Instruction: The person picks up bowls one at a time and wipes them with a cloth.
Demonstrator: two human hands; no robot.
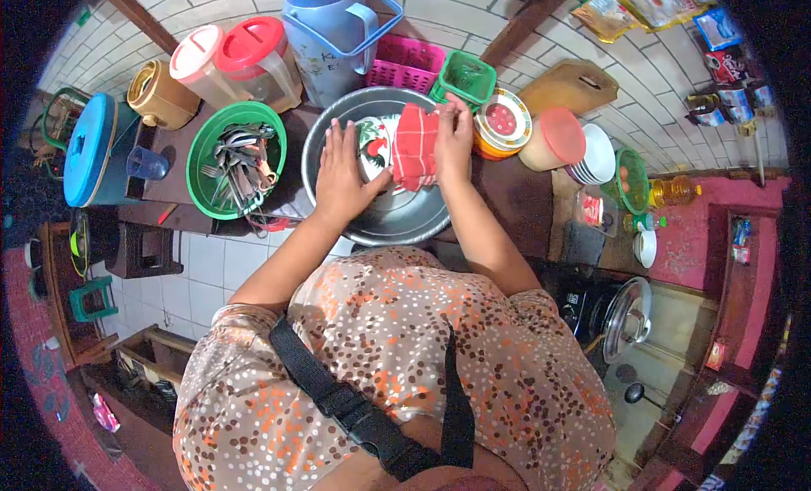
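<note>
A large metal basin [315,161] lies in front of me, with a white dish [369,163] bearing a rooster and green leaves inside it. My left hand [341,174] rests at the dish's left side, fingers stretched out and thumb pointing toward the cloth. A red checked cloth [414,146] covers the dish's right part. My right hand [454,141] is closed on the cloth's right edge; some of its fingers are hidden behind the fabric.
Left of the basin, a green basket [196,172] holds several spoons and forks. A blue thermos jug [325,56], pink basket [404,62] and green baskets [467,77] stand behind. Stacked plates [503,119], a lidded container [553,139] and white bowls [596,156] are at right.
</note>
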